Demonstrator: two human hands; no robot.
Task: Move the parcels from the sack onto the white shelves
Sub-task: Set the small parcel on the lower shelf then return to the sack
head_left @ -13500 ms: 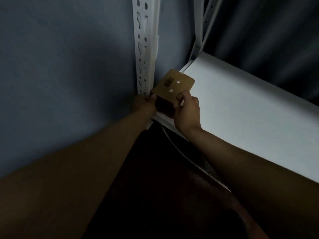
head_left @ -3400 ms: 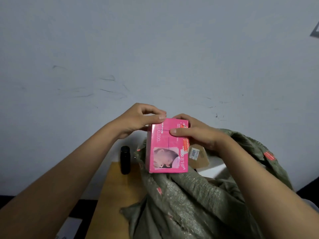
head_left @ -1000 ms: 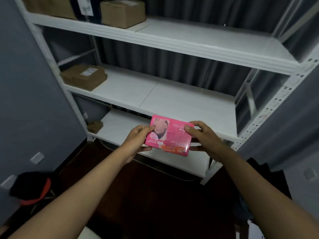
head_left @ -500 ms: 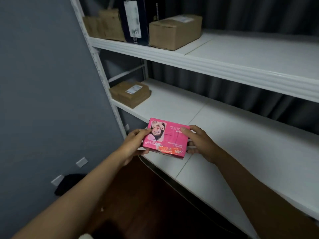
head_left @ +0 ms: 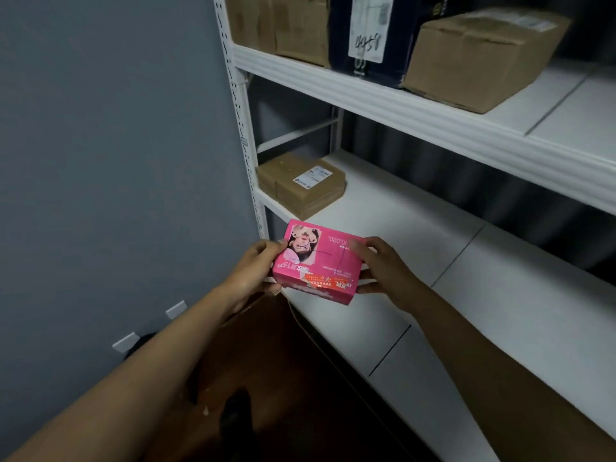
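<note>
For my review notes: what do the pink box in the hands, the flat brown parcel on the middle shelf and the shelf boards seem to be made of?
Pink box: printed paperboard, slightly glossy, judging by crisp folded edges and a photo print.
Flat brown parcel: matte corrugated cardboard, probably, with shiny tape bands and a white paper label.
Middle shelf: smooth white boards with visible seams; painted metal or laminate, unclear. Its perforated upright looks like painted steel.

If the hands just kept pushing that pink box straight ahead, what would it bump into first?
Probably the flat brown parcel at the left end of the middle shelf. Both the left hand and right hand aim the pink box roughly that way, though depth is hard to judge.
</note>
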